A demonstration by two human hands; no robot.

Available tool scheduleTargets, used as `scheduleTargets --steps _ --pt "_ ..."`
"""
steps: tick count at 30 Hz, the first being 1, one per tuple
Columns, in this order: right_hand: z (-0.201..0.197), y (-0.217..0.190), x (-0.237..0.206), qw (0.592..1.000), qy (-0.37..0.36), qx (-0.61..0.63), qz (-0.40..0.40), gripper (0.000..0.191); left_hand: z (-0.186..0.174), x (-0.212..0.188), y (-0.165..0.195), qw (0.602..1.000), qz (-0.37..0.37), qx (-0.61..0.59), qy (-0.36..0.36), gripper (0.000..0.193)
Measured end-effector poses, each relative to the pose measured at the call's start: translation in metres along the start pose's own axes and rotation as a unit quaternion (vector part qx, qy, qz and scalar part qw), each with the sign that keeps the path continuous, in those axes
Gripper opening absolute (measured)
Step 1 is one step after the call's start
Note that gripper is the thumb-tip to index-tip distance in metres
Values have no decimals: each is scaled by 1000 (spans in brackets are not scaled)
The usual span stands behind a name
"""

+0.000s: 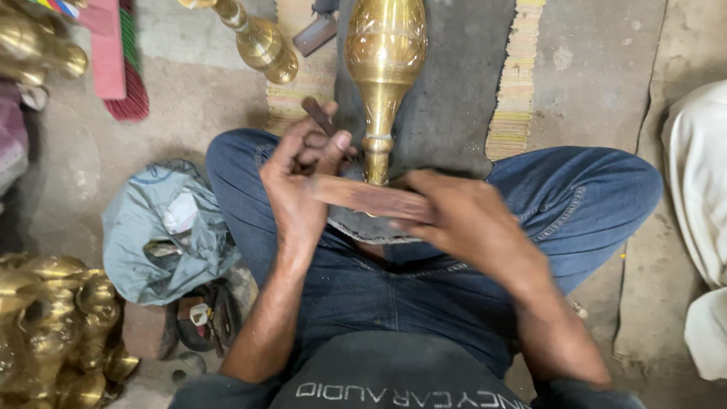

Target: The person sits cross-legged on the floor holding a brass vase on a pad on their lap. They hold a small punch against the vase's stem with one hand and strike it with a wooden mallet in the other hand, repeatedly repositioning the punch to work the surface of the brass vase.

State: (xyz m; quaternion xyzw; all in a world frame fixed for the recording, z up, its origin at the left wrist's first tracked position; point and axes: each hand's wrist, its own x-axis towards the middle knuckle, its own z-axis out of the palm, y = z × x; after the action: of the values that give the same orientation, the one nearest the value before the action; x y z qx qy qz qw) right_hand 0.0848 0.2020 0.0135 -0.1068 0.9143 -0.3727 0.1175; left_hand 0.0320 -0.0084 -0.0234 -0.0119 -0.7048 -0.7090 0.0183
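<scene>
I sit cross-legged in blue jeans with a tall brass vase-shaped piece point(384, 60) lying on a grey cloth point(454, 98) before me, its narrow neck pointing at my lap. My left hand point(299, 182) pinches a short dark metal tool point(318, 115) whose tip rests beside the brass neck. My right hand point(462, 220) grips a flat wooden stick point(367, 197), held crosswise just behind the neck and touching my left hand. The right hand is blurred.
A second brass stem point(257, 38) lies at the top left. Several brass pieces point(53, 333) are piled at the lower left and more point(38, 45) at the upper left. A crumpled grey-blue bag point(163, 235) lies by my left knee. White cloth point(700, 227) is at the right edge.
</scene>
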Motion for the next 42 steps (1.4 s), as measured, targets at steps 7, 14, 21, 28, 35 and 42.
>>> scheduleTargets --steps 7,14,21,28,35,42 --pt "-45 25 -9 975 185 29 121 42 11 -5 14 981 146 97 -83 36" --pt "-65 12 4 979 188 -64 -50 45 16 -6 16 976 105 166 -91 39" --pt "-79 2 22 908 230 -313 -157 37 18 -10 17 962 188 179 -84 34" --pt "-99 5 16 910 265 -277 -157 31 18 -11 14 968 172 164 -80 38" --pt "-103 5 23 910 215 -321 -150 26 18 -9 17 970 159 165 -79 38" --pt "-98 3 16 914 201 -321 -145 30 17 -8 16 968 167 170 -80 35"
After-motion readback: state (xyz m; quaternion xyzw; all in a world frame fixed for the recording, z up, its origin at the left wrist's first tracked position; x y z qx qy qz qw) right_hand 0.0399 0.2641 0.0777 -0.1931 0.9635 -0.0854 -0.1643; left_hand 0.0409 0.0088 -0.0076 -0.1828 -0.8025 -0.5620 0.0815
